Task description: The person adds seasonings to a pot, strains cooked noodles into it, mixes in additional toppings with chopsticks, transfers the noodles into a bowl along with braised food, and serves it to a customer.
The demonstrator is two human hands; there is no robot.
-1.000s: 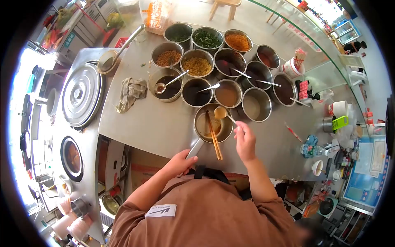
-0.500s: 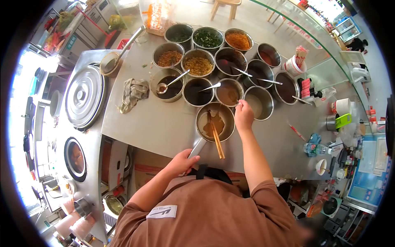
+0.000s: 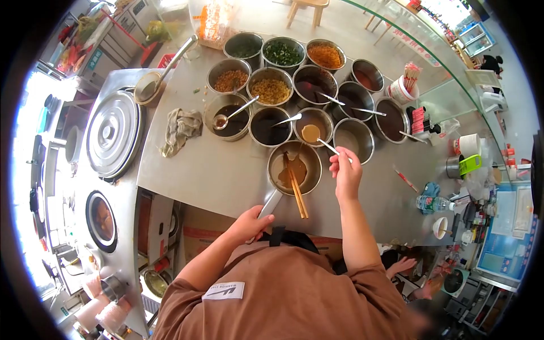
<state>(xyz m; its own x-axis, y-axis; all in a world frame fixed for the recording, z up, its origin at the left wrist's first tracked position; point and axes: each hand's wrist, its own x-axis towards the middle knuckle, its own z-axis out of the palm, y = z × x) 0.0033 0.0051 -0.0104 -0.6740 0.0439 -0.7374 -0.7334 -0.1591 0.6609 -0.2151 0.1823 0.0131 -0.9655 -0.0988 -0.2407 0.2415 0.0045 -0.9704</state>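
Note:
My left hand [image 3: 248, 225] is wrapped round the handle of a metal saucepan [image 3: 272, 160]. Brown sauce lies in the bottom of this pan, and a pair of wooden chopsticks [image 3: 298, 194] leans in it with the ends over the near rim. My right hand [image 3: 347, 173] grips the handle of a spoon [image 3: 327, 145]. The spoon's bowl is full of tan sauce and sits over the metal pot of brown sauce [image 3: 322, 115] just beyond the pan. To its right is a pot of pale liquid [image 3: 354, 139], close to my right hand.
Several metal pots surround these, including dark sauce [image 3: 271, 126], chopped greens [image 3: 283, 54] and chopped yellow bits [image 3: 271, 90]. A cloth [image 3: 182, 130] lies left, near a lidded pot [image 3: 115, 134]. Rightward are a water bottle [image 3: 433, 204] and a glass screen [image 3: 453, 85]. Another person's hand [image 3: 401, 265] shows lower right.
My right hand has moved down and slightly right. The spoon's bowl, sunk in the brown sauce before, now shows loaded with tan sauce. Another person's hand has appeared at lower right.

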